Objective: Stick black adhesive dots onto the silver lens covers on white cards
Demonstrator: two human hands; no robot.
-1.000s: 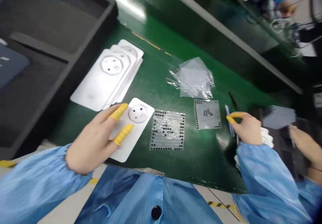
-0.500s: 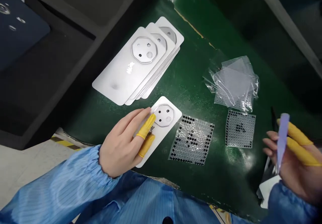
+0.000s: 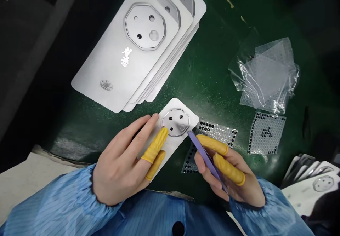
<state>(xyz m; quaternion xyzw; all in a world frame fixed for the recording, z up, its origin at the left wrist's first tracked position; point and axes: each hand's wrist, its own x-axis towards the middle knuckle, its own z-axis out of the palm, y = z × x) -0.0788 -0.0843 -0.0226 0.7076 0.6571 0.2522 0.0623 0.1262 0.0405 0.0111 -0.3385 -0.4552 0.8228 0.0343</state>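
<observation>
Shifted: R hand, purple tool pinched in its fingers, came in from far R; tip was at R edge of white panel, contact unclear. L hand lay on panel, fingers slightly spread. Panel stack sat nr.

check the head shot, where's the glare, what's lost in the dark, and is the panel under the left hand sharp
Head view: bright glints streak the clear plastic bags, and a pale sheen lies on the green tabletop; head view: the upper right corner sinks into deep shadow; head view: the white panel looks fairly crisp.
</observation>
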